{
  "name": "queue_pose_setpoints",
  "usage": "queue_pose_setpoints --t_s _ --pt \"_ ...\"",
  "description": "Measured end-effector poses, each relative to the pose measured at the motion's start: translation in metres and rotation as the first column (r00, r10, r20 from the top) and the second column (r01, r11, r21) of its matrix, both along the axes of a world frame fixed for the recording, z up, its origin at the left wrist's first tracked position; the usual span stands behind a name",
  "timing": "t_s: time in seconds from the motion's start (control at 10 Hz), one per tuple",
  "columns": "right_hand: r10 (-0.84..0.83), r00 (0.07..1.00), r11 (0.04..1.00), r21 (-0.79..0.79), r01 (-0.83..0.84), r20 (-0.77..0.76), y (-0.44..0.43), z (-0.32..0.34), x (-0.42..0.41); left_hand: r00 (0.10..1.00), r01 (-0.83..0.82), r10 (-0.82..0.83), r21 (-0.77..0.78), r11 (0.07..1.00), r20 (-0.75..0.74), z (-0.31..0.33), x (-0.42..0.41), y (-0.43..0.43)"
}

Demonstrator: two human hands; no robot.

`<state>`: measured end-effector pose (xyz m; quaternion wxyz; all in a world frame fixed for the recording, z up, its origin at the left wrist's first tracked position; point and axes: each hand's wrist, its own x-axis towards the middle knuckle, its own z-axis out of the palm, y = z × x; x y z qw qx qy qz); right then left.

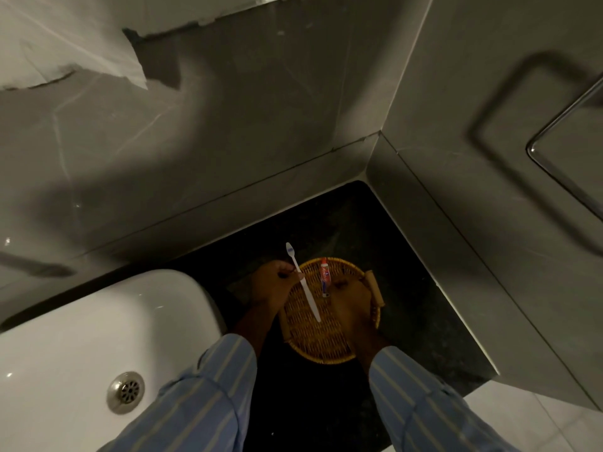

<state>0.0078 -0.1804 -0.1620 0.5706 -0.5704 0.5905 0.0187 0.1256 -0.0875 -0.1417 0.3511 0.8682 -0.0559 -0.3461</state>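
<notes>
- You are holding both hands over a round wicker basket (326,358) that is sitting on the dark table (293,409), in the corner where two grey tiled walls (228,125) are meeting.
- Your left grip (272,283) is curling round a white toothbrush (303,282), pinching it a little above the middle of the handle. The fingers are folded tight, with no gap showing.
- The toothbrush is tilting: its bristled head is pointing up and away from you beyond the basket's far-left rim, and its tail end is hanging over the weave.
- Your right grip (349,308) is lying over the right half of the basket, its fingertips closing on the near end of a small red and white toothpaste tube (325,277).
- The tube is running away from you, its white cap reaching the basket's far rim. The dim light is hiding whether it is resting on the weave.
- The toothbrush and the tube are sitting just beside each other, not touching.
- A wooden handle (375,290) is showing on the basket's right side, just beyond your right grip.
- A white sink (98,337) with a metal drain (126,391) is sitting to the left of the basket.
- Blue striped sleeves (208,396) are covering both of your forearms.
</notes>
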Motion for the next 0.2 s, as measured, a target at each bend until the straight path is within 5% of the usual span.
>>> queue_pose_setpoints --t_s 0.2 --pt "0.06 0.996 0.986 -0.157 -0.049 0.066 -0.0005 0.0151 -0.0047 0.997 0.032 -0.03 -0.023 0.999 0.068 0.0096 -0.0029 0.0034"
